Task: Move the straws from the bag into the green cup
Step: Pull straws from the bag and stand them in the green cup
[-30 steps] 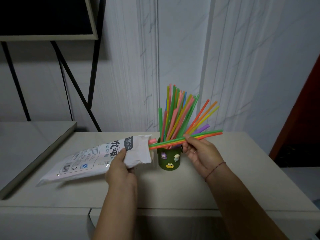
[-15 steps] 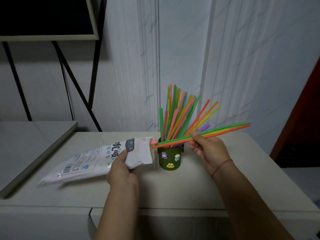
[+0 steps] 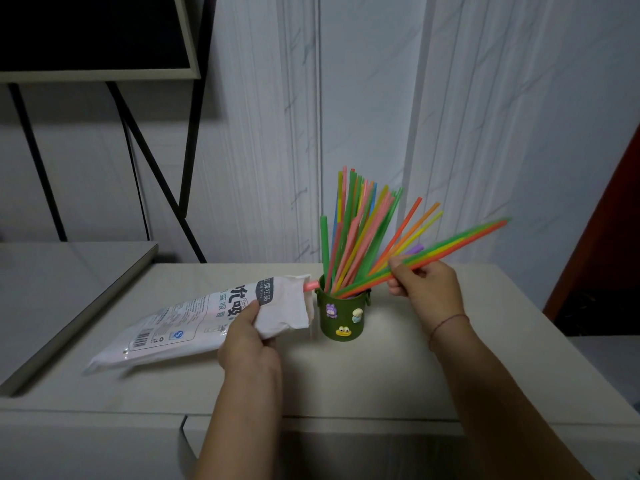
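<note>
A small green cup (image 3: pixel 342 317) with cartoon stickers stands on the pale table (image 3: pixel 398 372), full of several coloured straws fanning upward. My right hand (image 3: pixel 424 285) grips a bundle of green, yellow and orange straws (image 3: pixel 457 244), tilted up to the right, with their lower ends at the cup's rim. My left hand (image 3: pixel 247 336) pinches the white printed straw bag (image 3: pixel 194 323) near its open end, just left of the cup. A pink straw (image 3: pixel 310 285) pokes out of the bag's mouth.
The marbled wall stands close behind the cup. A lower grey surface (image 3: pixel 62 289) adjoins the table on the left, under a black metal frame (image 3: pixel 156 174) and a dark panel. A dark red edge (image 3: pixel 602 237) is at the right.
My right hand has drawn the straw bundle out of the bag, to the right and upward, tilting it so its lower ends now sit at the cup. My left hand kept hold of the bag.
</note>
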A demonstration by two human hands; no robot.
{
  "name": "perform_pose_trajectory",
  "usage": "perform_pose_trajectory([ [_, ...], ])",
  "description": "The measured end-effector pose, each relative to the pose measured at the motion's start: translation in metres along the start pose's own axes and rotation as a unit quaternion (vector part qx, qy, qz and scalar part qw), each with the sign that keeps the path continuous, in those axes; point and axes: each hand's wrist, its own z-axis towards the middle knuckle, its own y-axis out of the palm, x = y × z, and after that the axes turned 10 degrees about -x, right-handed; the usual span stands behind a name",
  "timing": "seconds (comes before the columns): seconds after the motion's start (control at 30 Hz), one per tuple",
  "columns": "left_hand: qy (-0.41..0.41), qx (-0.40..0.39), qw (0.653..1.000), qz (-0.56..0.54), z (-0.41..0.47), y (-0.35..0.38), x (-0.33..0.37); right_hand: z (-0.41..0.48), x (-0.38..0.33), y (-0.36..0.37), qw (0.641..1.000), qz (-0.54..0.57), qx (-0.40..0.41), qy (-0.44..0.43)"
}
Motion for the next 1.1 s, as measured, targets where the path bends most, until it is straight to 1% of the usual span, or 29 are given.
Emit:
perform_pose_trajectory([
  [0.07, 0.002, 0.003, 1.0, -0.002, -0.001, 0.0, 0.0, 0.001, 0.002, 0.009, 0.998, -0.048, -0.032, 0.002],
  [0.13, 0.001, 0.005, 1.0, -0.002, -0.001, -0.001, -0.001, 0.004, 0.004, 0.019, 0.996, -0.067, -0.059, 0.008],
  [0.33, -0.007, 0.002, 1.0, 0.012, 0.001, 0.0, -0.004, 0.008, 0.017, 0.036, 0.991, -0.096, -0.085, 0.031],
  [0.53, -0.006, 0.004, 1.0, 0.024, 0.002, -0.001, -0.006, 0.006, 0.019, 0.035, 0.993, -0.071, -0.091, 0.041],
  [0.63, -0.008, 0.001, 1.0, 0.026, 0.0, -0.001, -0.004, 0.005, 0.012, 0.031, 0.998, -0.026, -0.058, 0.013],
  [0.7, -0.012, -0.003, 1.0, 0.022, -0.004, 0.0, -0.003, 0.004, 0.006, 0.027, 0.999, -0.016, -0.028, -0.011],
  [0.8, -0.008, 0.003, 1.0, 0.015, -0.006, 0.002, -0.004, 0.003, 0.003, 0.025, 0.999, -0.039, -0.015, -0.028],
  [0.97, -0.008, 0.002, 1.0, 0.011, -0.011, 0.004, -0.005, 0.004, 0.011, 0.034, 0.996, -0.084, -0.04, -0.004],
  [1.1, -0.006, -0.002, 1.0, 0.014, -0.011, 0.004, -0.005, 0.006, 0.014, 0.035, 0.995, -0.09, -0.047, 0.005],
])
